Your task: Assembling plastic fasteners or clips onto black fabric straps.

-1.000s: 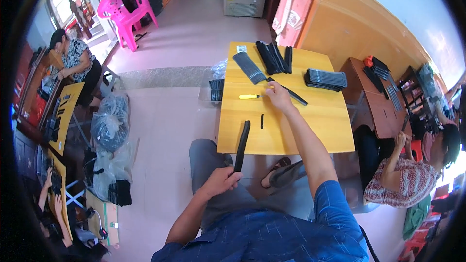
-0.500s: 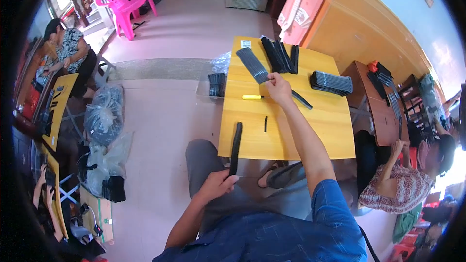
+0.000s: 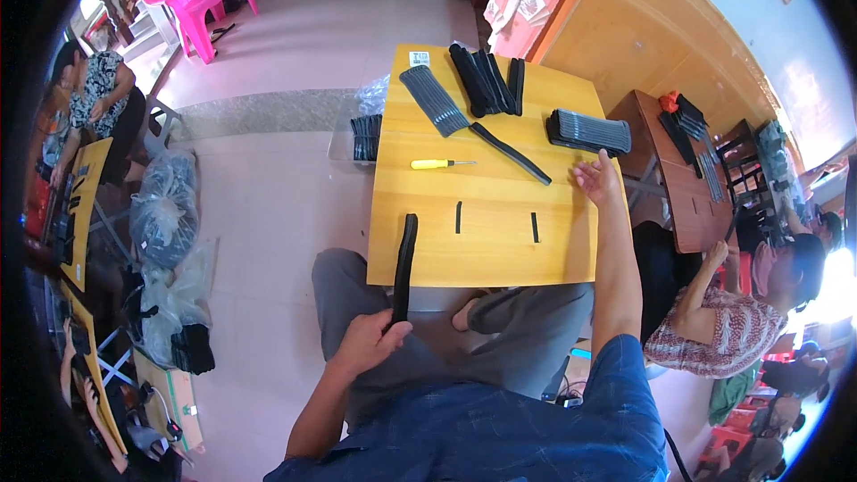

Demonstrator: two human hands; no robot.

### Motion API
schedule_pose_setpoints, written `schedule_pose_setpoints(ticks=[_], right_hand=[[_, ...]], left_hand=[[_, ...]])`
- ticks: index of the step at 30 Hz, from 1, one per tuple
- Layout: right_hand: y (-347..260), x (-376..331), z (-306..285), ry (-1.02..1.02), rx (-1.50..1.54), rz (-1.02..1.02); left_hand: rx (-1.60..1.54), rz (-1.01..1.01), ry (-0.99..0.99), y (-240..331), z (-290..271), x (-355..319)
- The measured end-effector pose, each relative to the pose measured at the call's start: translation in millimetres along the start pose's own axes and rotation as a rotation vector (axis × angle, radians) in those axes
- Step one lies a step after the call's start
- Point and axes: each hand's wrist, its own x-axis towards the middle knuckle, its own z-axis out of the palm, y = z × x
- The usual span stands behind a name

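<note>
Gripping the near end of a long black strip (image 3: pixel 404 266), the left hand (image 3: pixel 368 339) rests it on the yellow table (image 3: pixel 482 254) edge; steadier support advised. Right hand (image 3: pixel 596 180), open and empty, reaches toward the grey stack (image 3: pixel 589 131).

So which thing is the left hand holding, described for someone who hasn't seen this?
Find the yellow table. At its near left edge, the left hand grips a long black strip by its lower end. Unlike the two short black pieces beside it, it overhangs the edge.
</note>
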Motion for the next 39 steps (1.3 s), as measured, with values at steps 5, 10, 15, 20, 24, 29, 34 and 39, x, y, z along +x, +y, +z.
schedule_pose_setpoints(ticks=[5,10,15,20,24,29,34,39], right_hand=[[-3,32,6,0.091,-0.037,0.037],[-8,60,7,-0.003,-0.104,-0.029],[-9,80,16,0.011,-0.123,0.024],[-7,86,26,-0.027,-0.058,-0.016],[2,55,39,0.103,-0.066,-0.255],[19,-39,57,-0.022,-0.214,-0.591],[71,-184,89,-0.323,-0.56,-0.874],[100,-294,101,-0.409,-0.803,-1.266]], left_hand=[[0.072,-0.004,0.013,8,0,-2],[0.043,-0.067,0.03,2,6,-1],[0.058,-0.058,0.034,7,9,3],[0.092,-0.021,0.029,19,9,12],[0.168,0.024,0.027,15,13,15],[0.181,0.071,0.015,19,20,10],[0.199,0.154,-0.014,28,29,3],[0.314,0.208,-0.054,24,36,-8]])
